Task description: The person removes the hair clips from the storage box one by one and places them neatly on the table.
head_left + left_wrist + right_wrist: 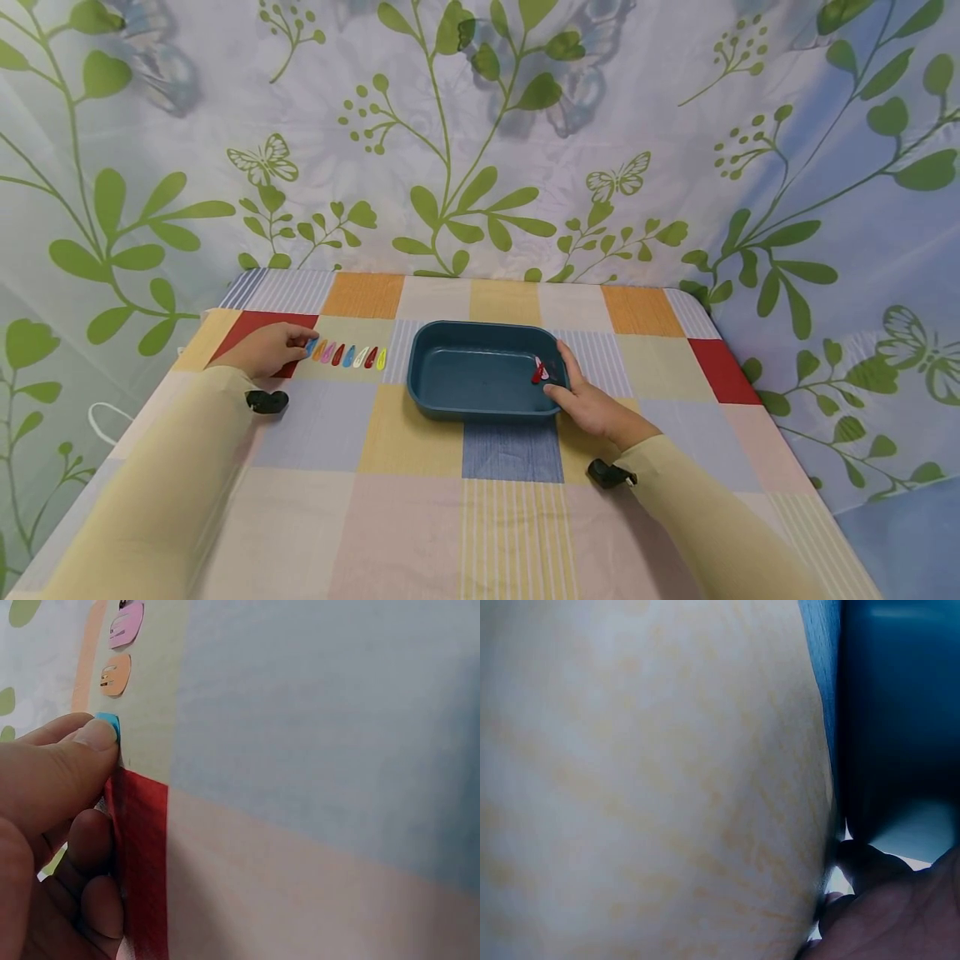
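Observation:
At the left end of a row of snap hair clips, my left hand (264, 348) pinches a blue hair clip (109, 720) between thumb and forefinger. Beside it in the row lie an orange clip (115, 675), a pink clip (127, 625), and several more, ending with a yellow clip (382, 359). My right hand (592, 404) grips the right end of a dark teal tray (480, 414), thumb over the rim and fingers along the outer side. Inside the tray, near that thumb, lie a red clip (537, 375) and a whitish one partly overlapping it.
A patchwork-patterned cloth (420, 525) covers the table. Behind it hangs a curtain (315, 183) with green leaves and butterflies. A white cable (101, 425) loops beside the table's left edge. Both wrists carry small black cameras.

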`<state>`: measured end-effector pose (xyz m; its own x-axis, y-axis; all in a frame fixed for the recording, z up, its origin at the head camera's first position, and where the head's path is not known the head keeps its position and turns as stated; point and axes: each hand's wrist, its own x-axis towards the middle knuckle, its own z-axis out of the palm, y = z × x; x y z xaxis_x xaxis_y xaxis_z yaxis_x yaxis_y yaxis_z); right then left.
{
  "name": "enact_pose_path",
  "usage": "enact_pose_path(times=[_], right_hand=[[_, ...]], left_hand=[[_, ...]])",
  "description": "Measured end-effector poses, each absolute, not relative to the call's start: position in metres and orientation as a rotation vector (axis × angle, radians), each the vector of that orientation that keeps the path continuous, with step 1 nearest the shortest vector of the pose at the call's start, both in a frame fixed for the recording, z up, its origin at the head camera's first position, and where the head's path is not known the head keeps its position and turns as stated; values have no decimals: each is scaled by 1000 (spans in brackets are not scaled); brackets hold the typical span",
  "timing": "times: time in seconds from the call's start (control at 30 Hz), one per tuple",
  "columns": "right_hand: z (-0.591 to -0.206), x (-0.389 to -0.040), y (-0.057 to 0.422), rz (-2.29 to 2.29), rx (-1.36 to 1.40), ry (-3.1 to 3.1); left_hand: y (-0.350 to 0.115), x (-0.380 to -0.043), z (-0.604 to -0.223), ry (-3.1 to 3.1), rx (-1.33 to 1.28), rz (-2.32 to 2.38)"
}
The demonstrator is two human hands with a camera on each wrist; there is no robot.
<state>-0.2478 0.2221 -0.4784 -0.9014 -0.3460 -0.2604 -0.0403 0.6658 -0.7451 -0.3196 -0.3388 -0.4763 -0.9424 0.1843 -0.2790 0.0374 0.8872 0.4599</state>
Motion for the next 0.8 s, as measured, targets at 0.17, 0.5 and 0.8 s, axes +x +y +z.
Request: enact_pose_path(times=[0.17,0.5,0.8], right_hand=[[-481,-249,222,-1099,-308,2506],[-481,-248,224,-1108,-327,2517],[-480,-247,224,-1094,-303,2516]], left_hand=[[-339,-317,-472,2737,178,646],[-340,-320,-460,2790,217,624],[-280,-316,-420,2824,378,883]])
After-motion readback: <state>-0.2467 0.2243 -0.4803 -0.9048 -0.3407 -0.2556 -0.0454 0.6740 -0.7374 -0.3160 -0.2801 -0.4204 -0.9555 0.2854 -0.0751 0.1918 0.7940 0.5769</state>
